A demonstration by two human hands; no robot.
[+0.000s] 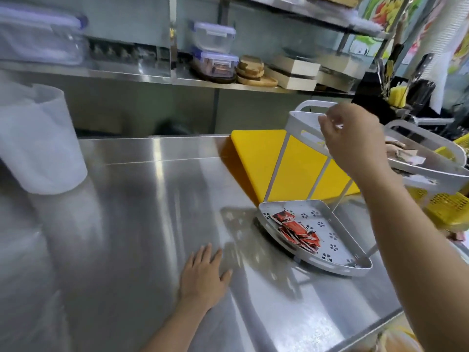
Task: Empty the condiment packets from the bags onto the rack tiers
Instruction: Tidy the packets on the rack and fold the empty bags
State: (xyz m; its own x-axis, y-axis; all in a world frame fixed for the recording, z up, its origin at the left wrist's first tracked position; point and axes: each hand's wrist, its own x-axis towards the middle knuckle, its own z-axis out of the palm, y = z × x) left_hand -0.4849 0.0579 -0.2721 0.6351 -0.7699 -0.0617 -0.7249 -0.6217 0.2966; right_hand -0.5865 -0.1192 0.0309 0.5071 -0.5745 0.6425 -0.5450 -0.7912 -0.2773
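Steel counter; yellow board behind

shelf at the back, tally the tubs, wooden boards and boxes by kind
clear tubs with lids: 2
wooden boards: 3, as far as the stack shows
boxes: 2
total: 7

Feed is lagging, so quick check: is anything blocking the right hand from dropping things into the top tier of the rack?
Nothing visible does. The right hand hovers directly over the open top tier, pinching something small and white. The left hand lies flat on the steel counter, well clear. Red packets lie only in the bottom tier.
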